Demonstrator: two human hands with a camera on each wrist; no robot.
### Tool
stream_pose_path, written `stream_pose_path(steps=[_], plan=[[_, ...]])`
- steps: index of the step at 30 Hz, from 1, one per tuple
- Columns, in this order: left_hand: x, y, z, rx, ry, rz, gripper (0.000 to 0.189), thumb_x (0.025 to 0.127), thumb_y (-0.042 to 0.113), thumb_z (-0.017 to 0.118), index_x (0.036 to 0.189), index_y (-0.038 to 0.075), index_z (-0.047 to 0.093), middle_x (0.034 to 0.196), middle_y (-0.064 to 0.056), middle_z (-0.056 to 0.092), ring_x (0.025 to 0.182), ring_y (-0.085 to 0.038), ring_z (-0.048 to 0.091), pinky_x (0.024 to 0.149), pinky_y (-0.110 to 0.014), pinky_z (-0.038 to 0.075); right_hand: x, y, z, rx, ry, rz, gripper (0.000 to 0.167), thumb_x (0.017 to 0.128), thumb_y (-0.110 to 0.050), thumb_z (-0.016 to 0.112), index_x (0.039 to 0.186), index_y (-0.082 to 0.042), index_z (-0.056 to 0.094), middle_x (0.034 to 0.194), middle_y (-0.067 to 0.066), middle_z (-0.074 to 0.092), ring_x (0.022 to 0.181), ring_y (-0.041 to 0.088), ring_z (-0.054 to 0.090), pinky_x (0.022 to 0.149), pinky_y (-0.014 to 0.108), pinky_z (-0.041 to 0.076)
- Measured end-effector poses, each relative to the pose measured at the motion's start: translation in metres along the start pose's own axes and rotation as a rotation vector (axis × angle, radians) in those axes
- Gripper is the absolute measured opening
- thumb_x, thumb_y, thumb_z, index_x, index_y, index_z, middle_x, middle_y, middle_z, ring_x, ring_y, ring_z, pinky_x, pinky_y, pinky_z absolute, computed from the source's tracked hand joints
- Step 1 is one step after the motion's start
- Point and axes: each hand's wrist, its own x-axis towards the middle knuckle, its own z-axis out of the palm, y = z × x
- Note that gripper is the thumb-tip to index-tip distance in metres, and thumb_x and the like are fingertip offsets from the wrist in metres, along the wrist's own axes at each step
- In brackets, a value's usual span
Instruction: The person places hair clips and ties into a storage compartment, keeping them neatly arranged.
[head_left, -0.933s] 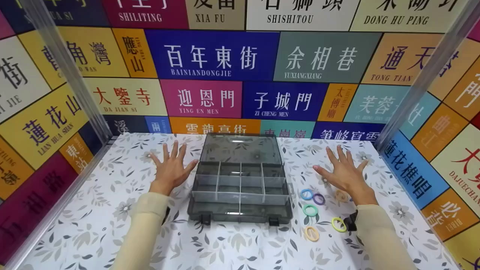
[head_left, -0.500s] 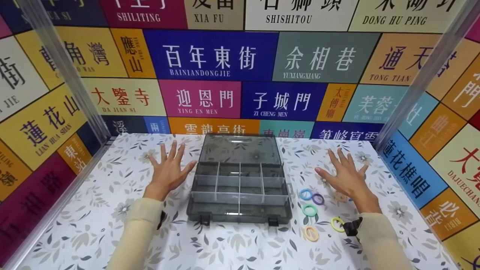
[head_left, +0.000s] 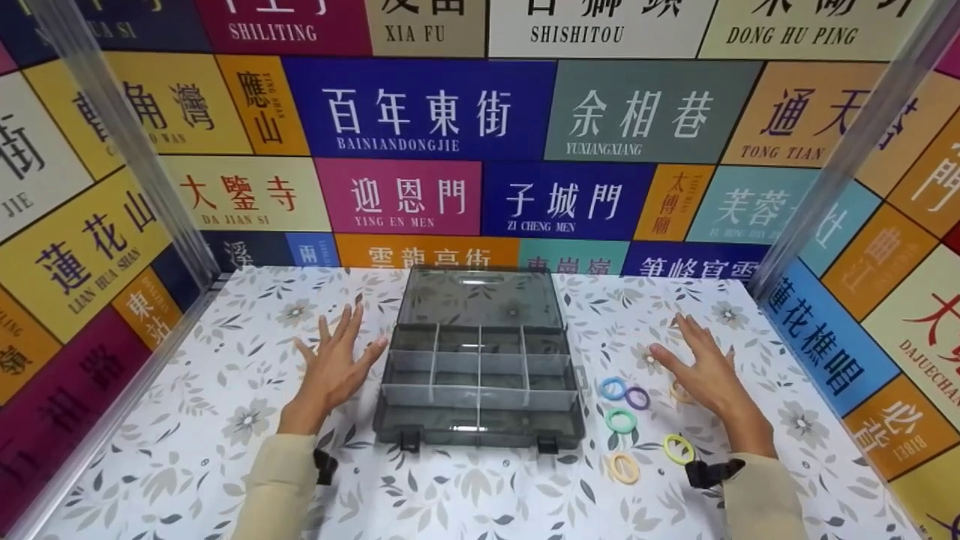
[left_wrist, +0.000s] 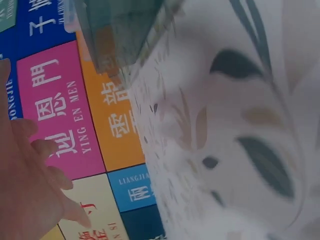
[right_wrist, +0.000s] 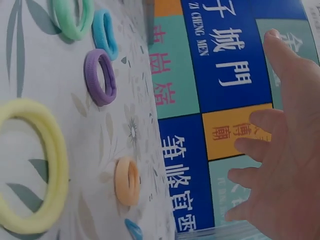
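Note:
My left hand (head_left: 330,375) hovers left of a grey see-through compartment box (head_left: 427,417), fingers spread and holding nothing. Its lid (head_left: 480,298) is tipped back toward the wall, and its divided compartments show nothing inside. On the box's other side, my right hand (head_left: 711,379) is raised with extended fingers, also without an object. Near it lie blue (head_left: 603,388), purple (head_left: 647,399), green (head_left: 608,421), yellow (head_left: 667,450) and orange (head_left: 613,468) hair ties. A peach hair tie (right_wrist: 120,182) and a small blue piece (right_wrist: 133,229) appear in the right wrist view; the right hand partly covers that spot in the head view.
A white leaf-patterned cloth (head_left: 480,495) covers the table. Colourful sign panels (head_left: 420,112) form the wall behind and at both sides. Clear upright edges (head_left: 832,165) stand at the back corners. Dark wrist straps (head_left: 714,472) sit at the sleeves.
Both hands have drawn back slightly toward the person and turned somewhat, with the right hand's fingers closer together. Box and hair ties stay where they were.

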Motion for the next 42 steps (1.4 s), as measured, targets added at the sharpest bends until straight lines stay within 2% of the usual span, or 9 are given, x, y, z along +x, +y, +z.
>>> stream_pose_path(steps=[3, 9, 13, 18, 23, 28, 34, 38, 42], plan=[[-0.009, -0.004, 0.002, -0.197, -0.046, -0.038, 0.075, 0.102, 0.062, 0.034, 0.163, 0.025, 0.01, 0.171, -0.007, 0.007, 0.155, -0.043, -0.009, 0.117, -0.074, -0.013, -0.005, 0.008, 0.001, 0.073, 0.019, 0.035, 0.09, 0.098, -0.06, 0.051, 0.163, -0.018, 0.005, 0.168, 0.021, 0.002, 0.152, 0.051, 0.002, 0.117, 0.077, 0.002], [-0.024, -0.012, 0.01, -0.598, -0.066, -0.094, 0.064, 0.107, 0.052, 0.033, 0.162, 0.022, 0.018, 0.169, -0.009, 0.018, 0.155, -0.034, 0.019, 0.126, -0.056, 0.021, -0.013, 0.023, 0.006, 0.197, 0.063, 0.056, 0.083, 0.099, -0.053, 0.055, 0.161, -0.012, 0.02, 0.165, 0.026, 0.017, 0.149, 0.048, 0.023, 0.119, 0.068, 0.024], [-0.03, -0.014, 0.019, -0.799, -0.057, -0.076, 0.061, 0.109, 0.045, 0.031, 0.161, 0.014, 0.023, 0.167, -0.014, 0.023, 0.155, -0.035, 0.018, 0.126, -0.057, 0.02, -0.016, 0.03, 0.005, 0.268, 0.065, 0.114, 0.085, 0.097, -0.055, 0.058, 0.161, -0.013, 0.022, 0.165, 0.025, 0.017, 0.148, 0.048, 0.026, 0.118, 0.066, 0.029], [-0.035, -0.013, 0.03, -0.995, -0.088, -0.127, 0.061, 0.108, 0.042, 0.04, 0.159, 0.011, 0.028, 0.165, -0.015, 0.027, 0.154, -0.039, 0.019, 0.125, -0.059, 0.022, -0.016, 0.038, 0.004, 0.326, 0.058, 0.192, 0.09, 0.091, -0.063, 0.06, 0.16, -0.017, 0.026, 0.162, 0.021, 0.03, 0.143, 0.042, 0.037, 0.108, 0.054, 0.044], [-0.038, -0.013, 0.036, -1.012, -0.109, -0.205, 0.059, 0.105, 0.034, 0.051, 0.157, 0.012, 0.033, 0.163, -0.012, 0.034, 0.151, -0.037, 0.031, 0.122, -0.055, 0.033, -0.019, 0.052, 0.006, 0.31, 0.05, 0.257, 0.091, 0.088, -0.065, 0.063, 0.158, -0.014, 0.033, 0.157, 0.018, 0.038, 0.121, 0.025, 0.049, 0.083, 0.027, 0.049], [-0.039, -0.012, 0.038, -0.924, -0.125, -0.253, 0.055, 0.104, 0.025, 0.053, 0.156, 0.017, 0.037, 0.16, -0.012, 0.04, 0.148, -0.038, 0.035, 0.119, -0.058, 0.035, -0.02, 0.061, 0.012, 0.313, 0.024, 0.26, 0.092, 0.087, -0.059, 0.069, 0.157, -0.012, 0.033, 0.154, 0.02, 0.039, 0.098, 0.016, 0.053, 0.07, 0.027, 0.052], [-0.04, -0.013, 0.04, -0.859, -0.141, -0.222, 0.054, 0.103, 0.016, 0.053, 0.155, 0.015, 0.038, 0.158, -0.016, 0.041, 0.146, -0.038, 0.039, 0.118, -0.059, 0.035, -0.019, 0.065, 0.023, 0.246, 0.013, 0.245, 0.091, 0.086, -0.051, 0.075, 0.155, -0.006, 0.034, 0.15, 0.025, 0.043, 0.089, 0.016, 0.056, 0.067, 0.025, 0.05], [-0.043, -0.014, 0.043, -0.833, -0.135, -0.193, 0.055, 0.102, 0.016, 0.057, 0.154, 0.013, 0.04, 0.157, -0.017, 0.042, 0.143, -0.037, 0.044, 0.117, -0.057, 0.039, -0.018, 0.066, 0.028, 0.198, 0.002, 0.257, 0.09, 0.086, -0.047, 0.076, 0.153, -0.003, 0.037, 0.15, 0.028, 0.043, 0.11, 0.035, 0.057, 0.092, 0.041, 0.051], [-0.042, -0.015, 0.045, -0.816, -0.128, -0.162, 0.056, 0.1, 0.013, 0.059, 0.153, 0.012, 0.041, 0.156, -0.018, 0.043, 0.141, -0.035, 0.047, 0.116, -0.053, 0.042, -0.018, 0.066, 0.028, 0.196, 0.004, 0.249, 0.084, 0.086, -0.041, 0.078, 0.15, 0.0, 0.041, 0.15, 0.029, 0.044, 0.134, 0.045, 0.044, 0.113, 0.057, 0.037]])
